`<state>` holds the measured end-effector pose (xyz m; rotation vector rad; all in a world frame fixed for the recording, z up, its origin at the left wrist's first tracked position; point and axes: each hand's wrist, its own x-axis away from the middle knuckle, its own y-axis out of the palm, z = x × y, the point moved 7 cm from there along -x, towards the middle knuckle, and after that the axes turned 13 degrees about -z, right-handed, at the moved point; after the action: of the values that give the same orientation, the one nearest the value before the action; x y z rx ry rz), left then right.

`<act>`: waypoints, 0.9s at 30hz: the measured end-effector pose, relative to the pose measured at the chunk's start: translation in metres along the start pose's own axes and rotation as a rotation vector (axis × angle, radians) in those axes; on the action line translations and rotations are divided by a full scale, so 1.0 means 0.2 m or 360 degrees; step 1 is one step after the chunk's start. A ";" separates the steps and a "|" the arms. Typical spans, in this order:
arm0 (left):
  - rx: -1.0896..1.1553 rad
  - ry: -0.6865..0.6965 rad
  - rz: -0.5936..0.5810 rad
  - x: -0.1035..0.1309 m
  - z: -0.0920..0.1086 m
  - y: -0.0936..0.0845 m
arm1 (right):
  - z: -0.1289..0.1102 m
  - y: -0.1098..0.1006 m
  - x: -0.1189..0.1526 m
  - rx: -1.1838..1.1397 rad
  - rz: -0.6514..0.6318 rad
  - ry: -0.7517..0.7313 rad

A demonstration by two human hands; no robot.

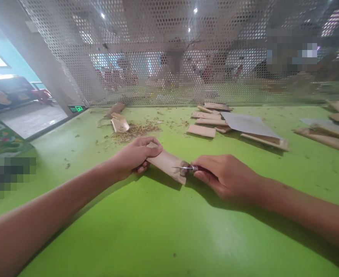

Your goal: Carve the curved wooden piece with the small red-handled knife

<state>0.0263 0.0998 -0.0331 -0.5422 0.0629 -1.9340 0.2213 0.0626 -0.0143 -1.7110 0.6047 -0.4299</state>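
From the head view, the left hand (136,156) clamped the far end of a tan bamboo strip (167,161) lying flat on the green table (158,231), apparently to steady it. At 3 o'clock of the strip, the right hand (225,177) was clenched around a small knife (186,168), its blade touching the strip's near end. A heap of shavings (135,131) lay at 12 o'clock, with more cut strips (205,121) and a grey sheet (248,124) at 1 o'clock before the perforated screen (186,50).

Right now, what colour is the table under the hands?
Bright green table, seen best in the head view.
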 end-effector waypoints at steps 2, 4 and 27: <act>0.0002 -0.0027 -0.0003 0.00 -0.01 0.00 | 0.00 0.00 0.00 -0.0012 -0.0013 0.0013; 0.0014 -0.0064 -0.0005 0.01 -0.01 0.00 | 0.00 0.00 0.00 -0.0019 -0.0021 0.0002; -0.0005 0.0012 -0.0189 0.02 0.08 0.01 | -0.16 0.04 -0.01 0.0203 -0.0279 0.0343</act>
<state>0.0329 0.0987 -0.0179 -0.5513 0.0392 -2.0517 0.1992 0.0383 -0.0160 -1.6123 0.5705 -0.7691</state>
